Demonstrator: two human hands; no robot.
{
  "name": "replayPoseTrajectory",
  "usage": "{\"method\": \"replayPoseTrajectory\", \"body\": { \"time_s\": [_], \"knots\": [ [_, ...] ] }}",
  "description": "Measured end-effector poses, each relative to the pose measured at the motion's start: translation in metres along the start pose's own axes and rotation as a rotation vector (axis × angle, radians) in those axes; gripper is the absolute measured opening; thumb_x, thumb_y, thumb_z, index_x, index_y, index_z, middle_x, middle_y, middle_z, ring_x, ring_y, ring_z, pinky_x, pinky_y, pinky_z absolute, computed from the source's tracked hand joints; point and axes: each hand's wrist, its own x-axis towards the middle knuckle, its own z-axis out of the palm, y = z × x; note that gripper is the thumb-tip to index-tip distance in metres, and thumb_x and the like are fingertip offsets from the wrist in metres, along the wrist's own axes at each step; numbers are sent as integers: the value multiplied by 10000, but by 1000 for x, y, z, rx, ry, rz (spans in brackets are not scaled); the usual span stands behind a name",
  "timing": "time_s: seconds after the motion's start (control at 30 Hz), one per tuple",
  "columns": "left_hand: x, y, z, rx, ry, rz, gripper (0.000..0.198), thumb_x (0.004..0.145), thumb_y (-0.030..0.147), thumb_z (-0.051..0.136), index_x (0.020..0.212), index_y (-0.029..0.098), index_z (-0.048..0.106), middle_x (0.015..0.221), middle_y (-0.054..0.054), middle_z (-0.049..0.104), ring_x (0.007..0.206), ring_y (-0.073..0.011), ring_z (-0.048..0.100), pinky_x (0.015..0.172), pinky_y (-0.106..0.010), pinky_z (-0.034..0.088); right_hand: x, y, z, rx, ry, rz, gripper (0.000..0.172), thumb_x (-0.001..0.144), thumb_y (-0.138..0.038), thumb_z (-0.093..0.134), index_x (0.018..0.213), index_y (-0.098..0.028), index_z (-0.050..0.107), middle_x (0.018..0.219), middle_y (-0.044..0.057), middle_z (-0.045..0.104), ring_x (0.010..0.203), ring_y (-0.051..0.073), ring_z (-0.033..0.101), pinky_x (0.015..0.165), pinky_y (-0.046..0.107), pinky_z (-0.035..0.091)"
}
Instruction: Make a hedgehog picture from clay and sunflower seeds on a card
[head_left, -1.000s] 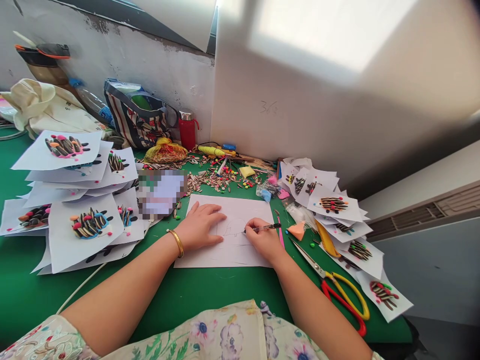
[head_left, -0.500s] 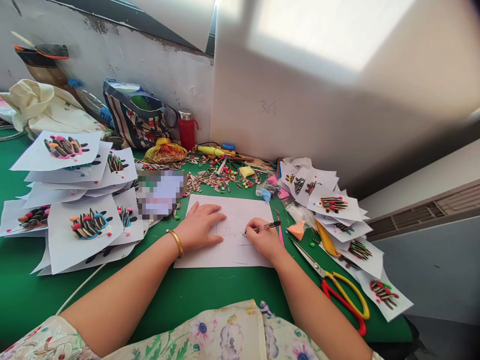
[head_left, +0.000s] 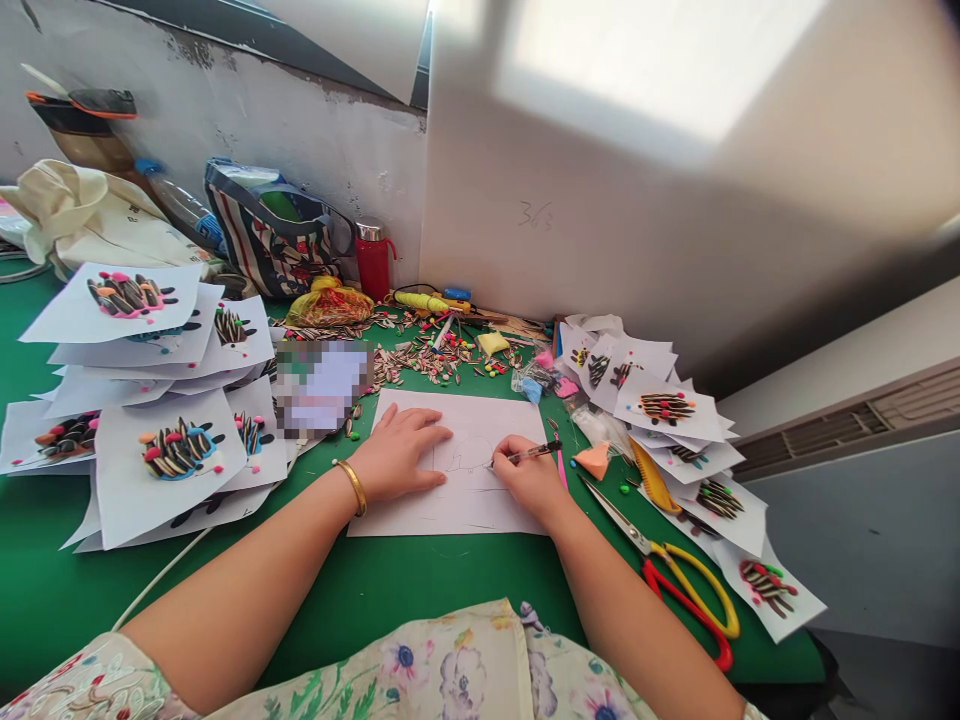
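Observation:
A white sheet of paper [head_left: 465, 512] lies on the green table in front of me, with a smaller white piece on top of it. Thin pen lines form a rounded outline drawing [head_left: 466, 455] on the smaller piece. My left hand [head_left: 397, 452] rests flat on the paper's left side, fingers spread, a gold bangle at the wrist. In my right hand [head_left: 525, 485] is a pen [head_left: 534, 453], pinched between thumb and fingers, its tip touching the paper at the drawing's lower right.
Cards bearing seed hedgehogs stand in stacks at left [head_left: 180, 500] and right [head_left: 667, 407]. Scissors [head_left: 660, 560] with red and yellow handles lie right of my forearm. Sunflower seeds [head_left: 420, 355] are scattered behind the paper, near a red flask [head_left: 373, 262] and a striped bag [head_left: 274, 235].
The pen tip has shifted very slightly, and the lines on the paper look a little fuller at the lower left of the outline. My left hand stays in place.

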Motion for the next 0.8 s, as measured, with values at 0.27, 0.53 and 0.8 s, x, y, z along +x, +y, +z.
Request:
{"method": "replayPoseTrajectory", "body": {
  "time_s": [0.27, 0.53, 0.8],
  "knots": [
    [0, 0, 1, -13, 7, 1, 606, 710, 498, 707, 1273, 309, 584, 1448, -90, 467, 1363, -325, 372, 1158, -612, 108, 0, 0, 0, 16, 19, -7, 130, 767, -284, 501, 711, -226, 604, 675, -20, 618, 648, 162, 548, 596, 270, 392],
    [0, -1, 1, -13, 2, -2, 612, 708, 506, 711, 1274, 313, 581, 1449, -92, 465, 1365, -321, 369, 1158, -607, 105, 0, 0, -1, 44, 17, -13, 124, 765, -264, 504, 692, -223, 595, 664, -18, 604, 650, 162, 544, 597, 269, 401],
    [0, 0, 1, -21, 2, -9, 620, 702, 498, 720, 1277, 315, 579, 1451, -89, 462, 1370, -318, 359, 1162, -592, 98, -10, -14, 11, 232, -22, -181, 146, 815, -324, 582, 882, -215, 653, 848, 10, 673, 748, 158, 596, 678, 265, 468]
  ]
}}
